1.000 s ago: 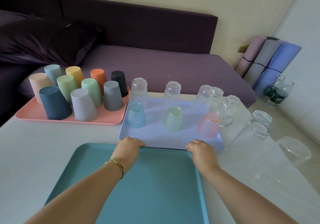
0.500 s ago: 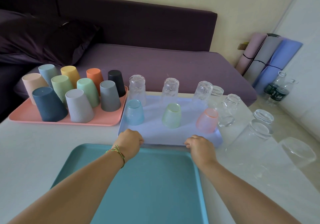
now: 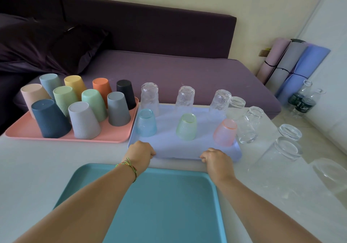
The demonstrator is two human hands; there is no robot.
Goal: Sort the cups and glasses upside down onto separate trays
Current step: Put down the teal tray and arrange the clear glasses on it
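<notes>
Left grip (image 3: 139,152) and right grip (image 3: 216,161) both curl tight on the near edge of the lilac tray (image 3: 169,146), in the middle of the frame. Six glasses (image 3: 186,126) stand upside down on it. Ten cups (image 3: 83,120) sit upside down on the pink tray (image 3: 112,135), at the left. More clear glasses (image 3: 287,147) stand on the counter (image 3: 28,167), at the right. A teal tray (image 3: 159,205) lies at the bottom.

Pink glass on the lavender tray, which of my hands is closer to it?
Right. The right hand grips the near edge of the lavender tray in front of the pink glass; the left hand grips the same edge by the blue glass.
</notes>
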